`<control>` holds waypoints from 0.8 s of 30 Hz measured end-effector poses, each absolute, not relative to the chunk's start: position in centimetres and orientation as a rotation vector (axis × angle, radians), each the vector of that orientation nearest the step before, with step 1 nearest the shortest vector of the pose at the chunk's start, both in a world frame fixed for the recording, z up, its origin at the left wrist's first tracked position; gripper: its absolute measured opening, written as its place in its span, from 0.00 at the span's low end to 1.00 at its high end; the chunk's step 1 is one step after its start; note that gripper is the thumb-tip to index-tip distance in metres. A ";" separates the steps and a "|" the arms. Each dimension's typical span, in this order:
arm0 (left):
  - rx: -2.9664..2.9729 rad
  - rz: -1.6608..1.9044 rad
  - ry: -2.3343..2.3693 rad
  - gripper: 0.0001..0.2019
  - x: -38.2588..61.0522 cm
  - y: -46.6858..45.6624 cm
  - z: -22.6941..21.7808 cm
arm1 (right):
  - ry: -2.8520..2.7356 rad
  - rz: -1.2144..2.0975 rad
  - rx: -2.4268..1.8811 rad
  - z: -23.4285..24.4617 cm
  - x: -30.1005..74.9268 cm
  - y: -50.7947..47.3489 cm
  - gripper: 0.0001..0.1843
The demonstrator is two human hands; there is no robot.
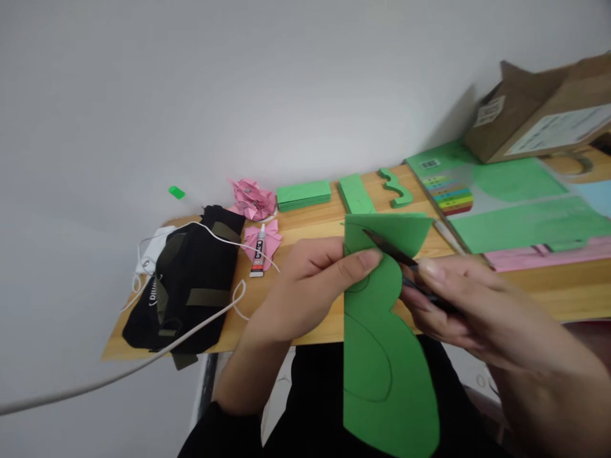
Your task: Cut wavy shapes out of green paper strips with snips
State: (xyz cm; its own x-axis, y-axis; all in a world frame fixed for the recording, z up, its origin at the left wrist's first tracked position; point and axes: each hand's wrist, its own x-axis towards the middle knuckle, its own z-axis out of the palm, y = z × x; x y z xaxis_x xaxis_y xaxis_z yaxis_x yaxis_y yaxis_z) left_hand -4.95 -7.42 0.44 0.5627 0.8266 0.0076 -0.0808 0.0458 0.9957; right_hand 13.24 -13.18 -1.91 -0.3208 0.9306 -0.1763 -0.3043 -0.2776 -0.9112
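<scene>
My left hand [315, 280] pinches a folded sheet of green paper [382, 356], thumb in front and fingers hidden behind it. Curved pencil lines run along the sheet, and its right edge has a wavy cut outline. In my right hand [468, 305] is a pair of dark scissors [403, 257], its handles mostly covered by my fingers. One blade lies across the front of the paper near the top, just above my left thumb. The upper part of the sheet flares out to the right of the blades.
Behind lie a green paper stack [304, 194], a folded green strip [356, 194] and a wavy green cutout [395, 189]. Left are pink crumpled paper [252, 200], a glue tube [258, 254], a black bag [191, 286] and a white cable [143, 364]. A cardboard box [539, 114] stands right.
</scene>
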 end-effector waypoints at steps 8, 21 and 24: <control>1.278 0.851 0.665 0.12 -4.7 -7.9 -0.2 | -0.998 1.747 -0.925 -1.4 12.5 -13.0 0.32; 1.286 0.825 0.692 0.15 -4.9 -8.1 -0.2 | -1.057 1.774 -0.943 -1.6 13.2 -13.2 0.33; 1.297 0.807 0.702 0.16 -5.0 -8.0 -0.2 | -1.041 1.774 -0.954 -1.7 13.1 -13.2 0.32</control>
State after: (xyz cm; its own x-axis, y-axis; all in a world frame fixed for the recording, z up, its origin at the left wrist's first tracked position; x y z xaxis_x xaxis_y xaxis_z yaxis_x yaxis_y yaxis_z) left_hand -4.98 -8.01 -0.23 0.5504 0.8349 -0.0038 -0.1200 0.0836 0.9892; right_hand 13.07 -13.18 -1.69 -0.3508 0.9174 -0.1882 -0.2831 -0.2954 -0.9125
